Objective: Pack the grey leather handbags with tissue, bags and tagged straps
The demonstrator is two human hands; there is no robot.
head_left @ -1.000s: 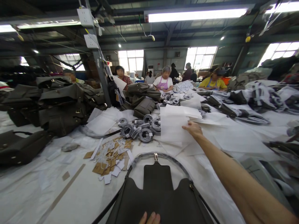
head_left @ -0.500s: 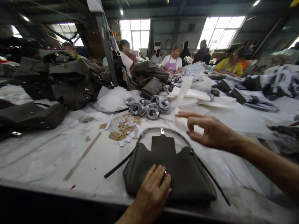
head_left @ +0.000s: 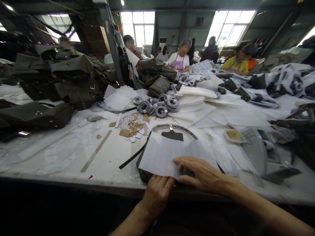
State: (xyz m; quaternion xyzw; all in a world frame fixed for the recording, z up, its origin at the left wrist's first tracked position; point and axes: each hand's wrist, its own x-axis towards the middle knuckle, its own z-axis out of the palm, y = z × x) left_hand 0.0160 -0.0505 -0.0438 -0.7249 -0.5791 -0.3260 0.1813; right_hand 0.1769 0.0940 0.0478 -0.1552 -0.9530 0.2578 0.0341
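Observation:
A dark olive handbag (head_left: 143,175) lies at the table's front edge, its strap end (head_left: 131,159) stretching out to the left. A sheet of white paper (head_left: 159,154) covers most of its front. Above the sheet show the flap (head_left: 172,135) with its metal clasp and the wrapped grey handle (head_left: 189,131). My left hand (head_left: 158,193) rests on the bag's lower front, fingers flat and tips hidden beneath the paper's edge. My right hand (head_left: 199,172) has its fingers curled at the sheet's lower edge, forefinger on top and thumb lower down.
Paper tags (head_left: 133,127) with strings and several coiled, wrapped straps (head_left: 161,111) lie beyond the bag. Stacked bags (head_left: 73,75) stand at left. White sheets (head_left: 209,108) pile up behind. A tape dispenser (head_left: 268,157) and small tray (head_left: 235,136) are at right. Co-workers (head_left: 180,60) sit across.
My right hand has brought the thin white sheet down from the air onto the bag. My left hand's fingertips are now under it. The view has shifted, showing more table at right.

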